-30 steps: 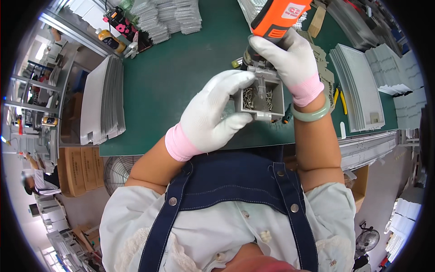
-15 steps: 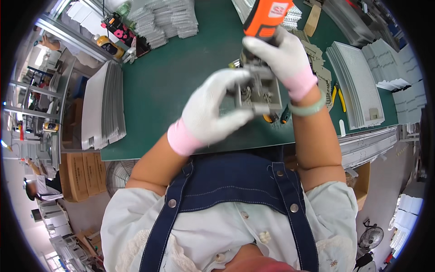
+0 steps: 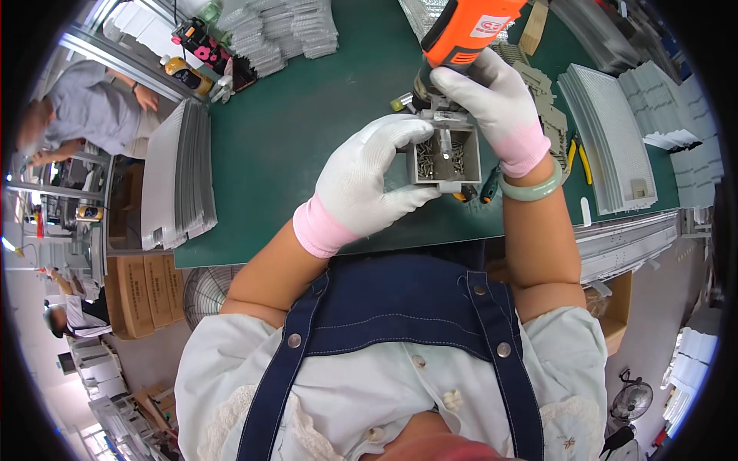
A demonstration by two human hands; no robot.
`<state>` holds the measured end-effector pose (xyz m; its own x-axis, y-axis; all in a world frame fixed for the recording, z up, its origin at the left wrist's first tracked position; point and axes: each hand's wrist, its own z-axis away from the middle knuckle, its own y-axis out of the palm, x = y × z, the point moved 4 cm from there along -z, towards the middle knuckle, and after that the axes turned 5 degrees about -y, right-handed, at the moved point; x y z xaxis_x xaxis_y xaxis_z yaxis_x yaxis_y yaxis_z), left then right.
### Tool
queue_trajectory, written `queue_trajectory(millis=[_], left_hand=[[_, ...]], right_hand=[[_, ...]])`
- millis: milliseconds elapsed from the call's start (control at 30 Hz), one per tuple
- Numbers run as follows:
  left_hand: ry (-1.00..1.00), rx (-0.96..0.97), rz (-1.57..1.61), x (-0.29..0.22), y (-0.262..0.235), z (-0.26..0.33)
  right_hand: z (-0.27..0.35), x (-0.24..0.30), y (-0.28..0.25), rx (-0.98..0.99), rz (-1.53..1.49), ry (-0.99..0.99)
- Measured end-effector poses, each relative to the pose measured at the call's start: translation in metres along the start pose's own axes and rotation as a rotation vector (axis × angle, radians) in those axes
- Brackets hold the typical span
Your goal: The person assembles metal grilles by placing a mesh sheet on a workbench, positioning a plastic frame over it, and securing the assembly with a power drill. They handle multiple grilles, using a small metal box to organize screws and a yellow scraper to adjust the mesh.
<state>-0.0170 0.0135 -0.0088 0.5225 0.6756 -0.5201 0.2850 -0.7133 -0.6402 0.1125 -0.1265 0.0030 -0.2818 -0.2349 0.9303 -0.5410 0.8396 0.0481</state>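
My right hand (image 3: 496, 104), in a white glove with a pink cuff, grips an orange and black power drill (image 3: 470, 31) above the green table. My gloved left hand (image 3: 365, 173) curves around the left side of a small grey box (image 3: 474, 165); its fingertips are at the upper corner and its thumb by the near edge. Small metal screws (image 3: 425, 163) lie in the box on both sides of a middle strip. Several small clear and metal pieces sit against the box's far edge, partly hidden by the drill and my fingers.
Stacked pale panels stand left (image 3: 178, 177) and right (image 3: 607, 142) on the green table (image 3: 269, 154). Yellow-handled pliers (image 3: 584, 161) and grey-green plates (image 3: 550, 115) lie right of my right hand. Bundled clear-wrapped parts (image 3: 280, 31) are at the back. A co-worker (image 3: 96, 107) is at far left.
The drill and my right hand have shifted slightly right. My left hand has moved slightly right and still encloses the box's left side. A co-worker has come further into view at far left.
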Motion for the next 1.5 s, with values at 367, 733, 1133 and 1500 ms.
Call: queue_trajectory(millis=[367,733,1133,1500], left_hand=[[-0.052,-0.018,0.249,-0.013,-0.004,-0.001],[-0.128,0.059,0.113,0.008,0.000,-0.019],[-0.101,0.040,0.089,-0.009,-0.011,-0.011],[-0.109,0.045,0.161,-0.007,-0.014,-0.010]], right_hand=[[0.011,0.019,-0.001,-0.079,0.136,-0.164],[-0.017,0.005,-0.016,-0.045,0.280,-0.114],[-0.010,0.011,-0.013,-0.064,0.287,-0.096],[-0.012,0.019,-0.005,-0.044,0.257,-0.101]])
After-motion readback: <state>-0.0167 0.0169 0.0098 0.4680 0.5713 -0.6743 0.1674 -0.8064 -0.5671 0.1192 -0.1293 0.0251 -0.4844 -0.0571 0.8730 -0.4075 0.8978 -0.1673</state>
